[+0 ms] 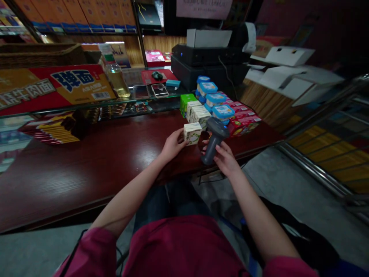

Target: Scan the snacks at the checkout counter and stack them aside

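My left hand [172, 145] grips a small white carton [192, 133] that rests on the dark red wooden counter [86, 165]. My right hand [225, 158] is wrapped round the handle of a grey barcode scanner [213, 138], whose head points at the carton. Just behind the carton stands a row of similar white cartons [196, 112] and one green carton [186, 103]. Blue-lidded tubs [216, 100] and red packs [243, 120] lie to the right of that row.
A glass display case [86, 104] runs along the back with a large red noodle box [54, 86], a bottle [117, 79] and a phone [159, 90] on it. A black printer [207, 57] stands behind the goods. Metal rails [323, 154] are on the right.
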The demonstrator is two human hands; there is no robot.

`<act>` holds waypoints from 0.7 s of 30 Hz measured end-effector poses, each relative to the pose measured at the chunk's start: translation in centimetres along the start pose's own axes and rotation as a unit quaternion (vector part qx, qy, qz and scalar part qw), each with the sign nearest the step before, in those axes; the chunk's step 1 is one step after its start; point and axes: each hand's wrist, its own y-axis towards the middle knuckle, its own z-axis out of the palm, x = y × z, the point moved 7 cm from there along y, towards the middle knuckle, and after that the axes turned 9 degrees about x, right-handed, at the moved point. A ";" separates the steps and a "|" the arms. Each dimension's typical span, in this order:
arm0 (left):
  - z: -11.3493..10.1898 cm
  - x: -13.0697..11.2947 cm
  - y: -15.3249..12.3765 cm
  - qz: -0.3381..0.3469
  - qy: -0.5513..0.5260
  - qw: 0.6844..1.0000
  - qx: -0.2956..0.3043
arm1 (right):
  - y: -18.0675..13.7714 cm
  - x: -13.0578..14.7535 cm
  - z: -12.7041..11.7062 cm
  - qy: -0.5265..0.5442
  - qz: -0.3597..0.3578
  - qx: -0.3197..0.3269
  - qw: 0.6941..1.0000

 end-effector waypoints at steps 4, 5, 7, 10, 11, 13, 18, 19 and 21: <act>4.5 0.2 2.3 -0.036 -0.115 0.993 -0.007 | -1.5 0.9 -1.7 -0.022 -0.004 -0.027 0.999; 5.0 0.1 2.7 -0.043 -0.107 0.993 -0.019 | -1.8 1.0 -2.0 -0.027 -0.003 -0.029 0.999; 5.4 -0.3 3.2 -0.050 -0.077 0.995 -0.045 | -2.2 1.1 -2.4 -0.036 -0.003 -0.028 0.999; 5.2 -0.7 3.6 -0.060 -0.018 0.994 -0.087 | -2.5 1.2 -2.3 -0.030 -0.007 -0.020 0.999; 5.1 -0.7 3.7 -0.069 0.004 0.992 -0.101 | -2.5 1.2 -2.3 -0.021 -0.009 -0.019 1.000; 4.9 -0.7 3.8 -0.092 0.043 0.987 -0.123 | -2.4 1.2 -2.1 -0.004 -0.013 -0.021 1.000; 5.0 -0.7 4.2 -0.102 0.090 0.982 -0.135 | -1.3 1.1 -0.6 0.001 -0.006 -0.005 1.000; 4.7 -0.6 4.3 -0.091 0.094 0.983 -0.126 | -1.0 1.0 -0.1 -0.003 -0.002 0.005 1.000; 3.5 -0.2 4.0 -0.056 0.093 0.990 -0.086 | -0.4 0.7 1.2 -0.009 0.010 0.026 1.000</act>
